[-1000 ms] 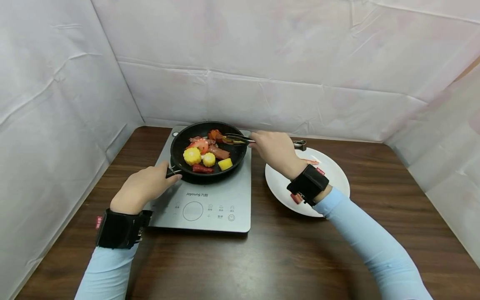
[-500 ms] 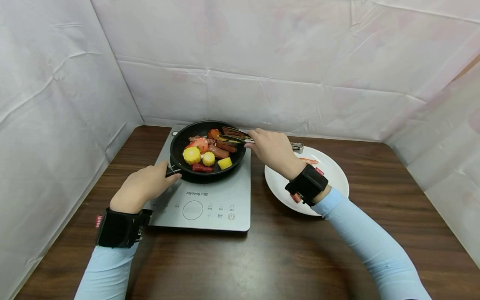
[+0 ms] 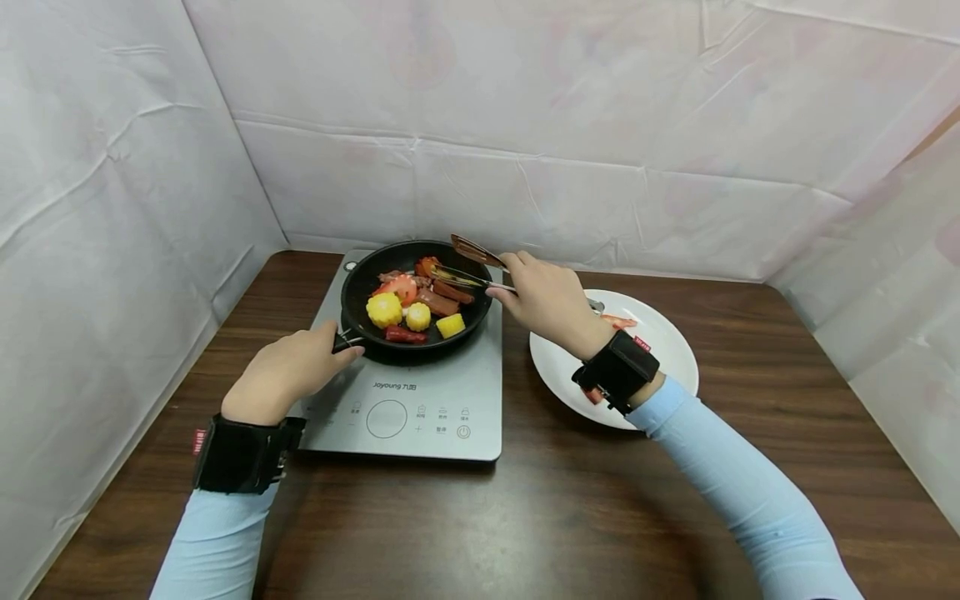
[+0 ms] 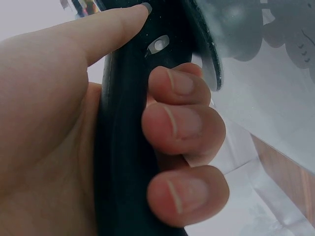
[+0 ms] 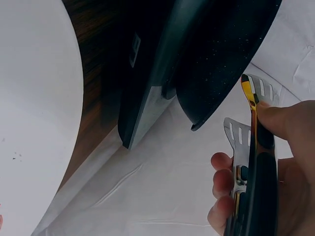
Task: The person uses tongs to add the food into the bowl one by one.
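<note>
My left hand (image 3: 288, 371) grips the handle (image 4: 123, 147) of a black frying pan (image 3: 360, 287), fingers curled round it and thumb along its top. In the pan lie yellow corn pieces (image 3: 384, 310), a tomato slice (image 3: 403, 289), a short red piece (image 3: 405, 335) and several brown meat-like pieces (image 3: 438, 303). Over the pan's right rim my right hand (image 3: 555, 304) holds slotted metal tongs (image 5: 263, 191) with dark grips. Their two arms stand apart with nothing visible between them; one tip is above the rim, the other low over the food.
Under the pan is a silver induction cooker (image 3: 442, 392) with touch controls. A white plate (image 3: 555, 375) stands to its right on the brown wooden table (image 3: 480, 533). It bears a pinkish piece (image 3: 618, 322) and a reddish one partly hidden by the wrist. White sheeting hangs behind and at both sides.
The tongs' arms have spread apart, the upper one rising above the pan's rim. A brown meat-like piece shows below them, hidden a second ago. My left hand and the pan have stayed in place.
</note>
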`<action>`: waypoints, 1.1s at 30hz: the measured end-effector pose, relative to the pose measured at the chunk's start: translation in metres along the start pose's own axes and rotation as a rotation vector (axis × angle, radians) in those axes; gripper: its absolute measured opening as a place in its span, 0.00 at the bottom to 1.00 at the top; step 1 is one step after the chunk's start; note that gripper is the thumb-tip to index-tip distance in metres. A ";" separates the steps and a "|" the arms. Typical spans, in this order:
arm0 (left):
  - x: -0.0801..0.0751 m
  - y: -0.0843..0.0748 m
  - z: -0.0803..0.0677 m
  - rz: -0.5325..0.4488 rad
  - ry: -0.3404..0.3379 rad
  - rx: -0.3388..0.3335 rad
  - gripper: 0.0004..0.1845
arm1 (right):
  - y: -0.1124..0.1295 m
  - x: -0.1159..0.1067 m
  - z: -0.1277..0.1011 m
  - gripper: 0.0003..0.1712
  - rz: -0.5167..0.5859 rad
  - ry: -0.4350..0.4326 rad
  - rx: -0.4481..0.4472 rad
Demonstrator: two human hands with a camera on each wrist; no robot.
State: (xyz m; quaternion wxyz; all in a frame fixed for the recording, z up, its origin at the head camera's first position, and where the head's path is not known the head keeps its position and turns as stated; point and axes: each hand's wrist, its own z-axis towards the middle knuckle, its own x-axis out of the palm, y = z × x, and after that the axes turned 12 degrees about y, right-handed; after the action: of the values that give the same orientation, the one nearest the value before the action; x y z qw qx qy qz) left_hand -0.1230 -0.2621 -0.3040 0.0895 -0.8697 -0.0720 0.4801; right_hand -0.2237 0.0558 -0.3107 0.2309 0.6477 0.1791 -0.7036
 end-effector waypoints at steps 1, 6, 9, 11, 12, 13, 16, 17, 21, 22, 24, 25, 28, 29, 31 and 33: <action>0.000 0.000 0.000 0.000 0.000 0.000 0.33 | 0.000 -0.001 0.000 0.28 0.009 0.006 0.003; 0.000 0.000 0.000 -0.006 0.001 0.002 0.32 | -0.002 -0.004 -0.002 0.31 0.062 0.045 0.026; -0.001 0.000 0.000 -0.005 0.003 -0.001 0.33 | -0.003 -0.006 -0.003 0.33 0.108 0.069 0.046; -0.001 0.001 -0.001 0.000 0.001 0.002 0.33 | -0.005 -0.006 -0.003 0.33 0.137 0.078 0.053; -0.001 0.001 -0.001 -0.001 0.001 0.003 0.33 | -0.005 -0.006 -0.003 0.33 0.150 0.081 0.055; -0.001 0.001 -0.001 -0.002 0.000 0.003 0.33 | -0.006 -0.007 -0.004 0.34 0.162 0.083 0.056; 0.000 0.000 -0.001 -0.003 -0.005 0.007 0.31 | -0.008 -0.008 -0.005 0.35 0.183 0.090 0.058; 0.000 0.000 -0.001 -0.004 -0.006 0.006 0.31 | -0.008 -0.008 -0.005 0.35 0.188 0.094 0.059; 0.001 0.000 0.000 -0.004 0.002 -0.002 0.31 | -0.008 -0.010 -0.007 0.36 0.197 0.102 0.056; 0.001 0.001 0.000 -0.003 0.002 -0.002 0.31 | -0.009 -0.010 -0.008 0.36 0.197 0.102 0.055; 0.001 0.001 0.000 -0.005 0.005 -0.002 0.31 | -0.010 -0.011 -0.010 0.35 0.197 0.102 0.055; 0.001 0.001 0.000 -0.005 0.004 -0.001 0.31 | -0.010 -0.011 -0.010 0.35 0.198 0.103 0.057; 0.001 0.002 -0.001 -0.005 0.004 -0.001 0.31 | -0.014 -0.012 -0.013 0.35 0.197 0.108 0.069; 0.001 0.002 0.000 -0.005 0.003 -0.002 0.31 | -0.015 -0.013 -0.014 0.35 0.199 0.111 0.074; 0.001 0.002 0.000 -0.001 0.002 -0.001 0.31 | -0.018 -0.014 -0.016 0.36 0.205 0.119 0.085; 0.000 0.002 0.000 0.004 -0.001 -0.001 0.32 | -0.020 -0.015 -0.020 0.36 0.214 0.126 0.094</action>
State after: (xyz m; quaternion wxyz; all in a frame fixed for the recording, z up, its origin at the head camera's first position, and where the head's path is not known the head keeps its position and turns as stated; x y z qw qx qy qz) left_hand -0.1227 -0.2639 -0.3048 0.0884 -0.8696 -0.0706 0.4805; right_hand -0.2180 0.0849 -0.2981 0.2623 0.7162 0.0902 -0.6403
